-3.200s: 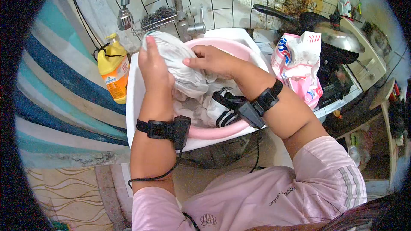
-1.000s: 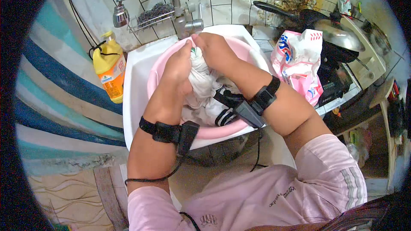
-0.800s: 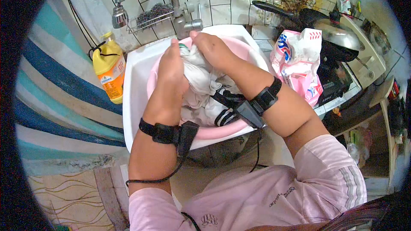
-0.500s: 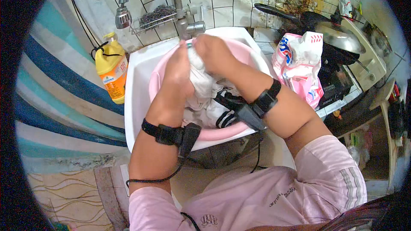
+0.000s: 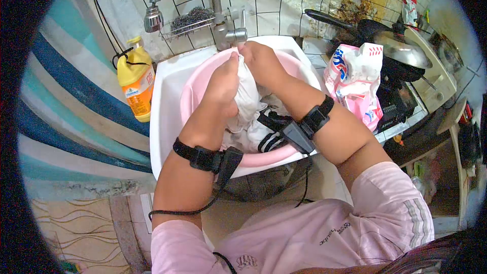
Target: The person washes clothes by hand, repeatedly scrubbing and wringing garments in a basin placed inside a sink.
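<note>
A pink basin (image 5: 253, 160) sits inside the white sink (image 5: 163, 106). In it lies a wet-looking white garment (image 5: 247, 99) with black parts and black stripes. My left hand (image 5: 224, 82) is closed on the raised upper part of this garment, on its left side. Close beside it, my right hand (image 5: 257, 61) grips the same cloth near the far rim of the basin. The rest of the garment hangs down into the basin, and part of it is hidden behind my hands and forearms.
A curved faucet (image 5: 215, 0) rises behind the sink, with a wire rack (image 5: 187, 26) holding a scouring pad beside it. A yellow bottle (image 5: 136, 81) stands left. A pink-and-white detergent bag (image 5: 354, 83) and a lidded pan (image 5: 403, 48) are right.
The cloth between my hands now looks more stretched out and my hands are less blurred. The whole view has shifted slightly.
</note>
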`<state>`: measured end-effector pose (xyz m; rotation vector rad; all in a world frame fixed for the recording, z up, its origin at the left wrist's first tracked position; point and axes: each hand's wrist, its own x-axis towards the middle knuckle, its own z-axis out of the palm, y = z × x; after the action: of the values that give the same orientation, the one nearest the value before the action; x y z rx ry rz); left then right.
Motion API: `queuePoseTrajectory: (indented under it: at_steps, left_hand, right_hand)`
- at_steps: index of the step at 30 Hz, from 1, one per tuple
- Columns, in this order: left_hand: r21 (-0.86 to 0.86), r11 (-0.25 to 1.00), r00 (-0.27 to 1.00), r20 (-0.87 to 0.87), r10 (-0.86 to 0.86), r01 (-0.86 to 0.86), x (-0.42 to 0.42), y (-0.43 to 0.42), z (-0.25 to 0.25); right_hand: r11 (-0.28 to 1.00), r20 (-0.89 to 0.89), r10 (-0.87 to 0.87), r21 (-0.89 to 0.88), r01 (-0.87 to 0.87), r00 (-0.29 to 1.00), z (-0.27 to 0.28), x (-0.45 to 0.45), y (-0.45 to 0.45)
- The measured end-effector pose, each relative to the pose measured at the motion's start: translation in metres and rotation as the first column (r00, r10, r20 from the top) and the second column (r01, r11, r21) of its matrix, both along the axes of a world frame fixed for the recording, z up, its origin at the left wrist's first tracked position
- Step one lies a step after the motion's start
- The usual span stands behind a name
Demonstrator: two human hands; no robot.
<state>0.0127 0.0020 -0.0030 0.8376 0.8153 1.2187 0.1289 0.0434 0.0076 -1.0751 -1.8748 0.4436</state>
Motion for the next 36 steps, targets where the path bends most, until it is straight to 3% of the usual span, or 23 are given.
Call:
queuePoseTrajectory:
  at_steps: [2, 5, 6, 8, 10, 12, 13, 15, 16, 23, 25, 26, 28, 29, 31, 32, 34, 36]
  left_hand:
    - [-0.142, 0.976, 0.977, -0.160, 0.141, -0.164, 0.006, -0.013, 0.017]
    - [-0.099, 0.959, 0.960, -0.124, 0.252, -0.265, 0.000, -0.019, 0.024]
    - [-0.104, 0.958, 0.960, -0.123, 0.253, -0.266, 0.002, -0.022, 0.028]
    - [-0.134, 0.978, 0.987, -0.037, 0.157, -0.160, 0.007, -0.029, 0.034]
    - [-0.168, 0.973, 0.987, -0.050, 0.151, -0.158, 0.003, -0.014, 0.017]
    - [-0.024, 0.993, 0.958, -0.268, 0.104, -0.115, 0.002, -0.006, 0.012]
    - [-0.023, 0.994, 0.957, -0.274, 0.098, -0.108, 0.004, -0.008, 0.015]
    - [0.073, 0.990, 0.992, 0.024, 0.120, -0.122, 0.007, -0.018, 0.021]
    - [0.068, 0.991, 0.994, 0.017, 0.112, -0.113, 0.006, -0.019, 0.024]
    - [0.088, 0.941, 0.941, -0.069, 0.332, -0.326, -0.030, 0.008, 0.006]
    - [0.145, 0.887, 0.894, -0.030, 0.447, -0.439, -0.024, 0.003, 0.011]
    - [0.144, 0.887, 0.894, -0.031, 0.447, -0.438, -0.025, 0.004, 0.011]
    - [0.247, 0.807, 0.822, -0.062, 0.566, -0.537, -0.033, 0.008, 0.009]
    - [0.245, 0.808, 0.822, -0.064, 0.565, -0.536, -0.039, 0.012, 0.007]
    - [0.405, 0.691, 0.677, -0.205, 0.707, -0.599, -0.046, 0.016, 0.008]
    - [0.405, 0.691, 0.677, -0.205, 0.707, -0.599, -0.046, 0.016, 0.007]
    - [0.366, 0.688, 0.616, -0.309, 0.725, -0.626, -0.036, 0.006, 0.017]
    - [0.381, 0.683, 0.653, -0.228, 0.722, -0.623, -0.032, 0.007, 0.015]
  right_hand:
    - [0.998, 0.019, -0.057, -0.017, 0.057, 0.998, 0.011, -0.003, -0.020]
    - [0.958, 0.011, 0.194, 0.213, -0.192, 0.981, 0.009, -0.013, -0.045]
    - [0.959, 0.013, 0.196, 0.208, -0.194, 0.981, 0.009, -0.011, -0.042]
    - [0.984, 0.085, 0.138, 0.103, -0.146, 0.987, 0.010, -0.008, -0.028]
    - [0.996, 0.017, 0.076, 0.042, -0.077, 0.997, 0.005, -0.003, -0.011]
    - [0.997, 0.035, 0.060, -0.060, -0.058, 0.998, 0.004, 0.004, -0.002]
    - [0.997, -0.056, 0.064, -0.037, -0.066, 0.996, 0.002, 0.005, -0.002]
    - [0.996, -0.095, 0.061, -0.062, -0.067, 0.994, 0.002, 0.008, -0.001]
    - [0.993, -0.125, 0.068, -0.083, -0.079, 0.990, 0.003, 0.009, -0.002]
    - [0.965, -0.225, 0.033, -0.247, -0.090, 0.974, 0.005, 0.010, 0.003]
    - [0.912, -0.383, 0.148, -0.303, -0.276, 0.912, 0.007, 0.009, 0.000]
    - [0.912, -0.384, 0.147, -0.304, -0.275, 0.912, 0.008, 0.010, -0.002]
    - [0.767, -0.372, 0.165, -0.534, -0.356, 0.914, 0.023, 0.010, -0.020]
    - [0.766, -0.373, 0.163, -0.535, -0.356, 0.913, 0.021, 0.010, -0.019]
    - [0.615, -0.473, 0.265, -0.588, -0.525, 0.840, 0.013, 0.008, -0.014]
    - [0.616, -0.473, 0.265, -0.587, -0.525, 0.840, 0.006, 0.007, -0.008]
    - [0.467, -0.530, 0.402, -0.583, -0.665, 0.746, 0.000, 0.004, -0.003]
    - [0.429, -0.569, 0.387, -0.585, -0.688, 0.725, 0.000, 0.009, -0.006]
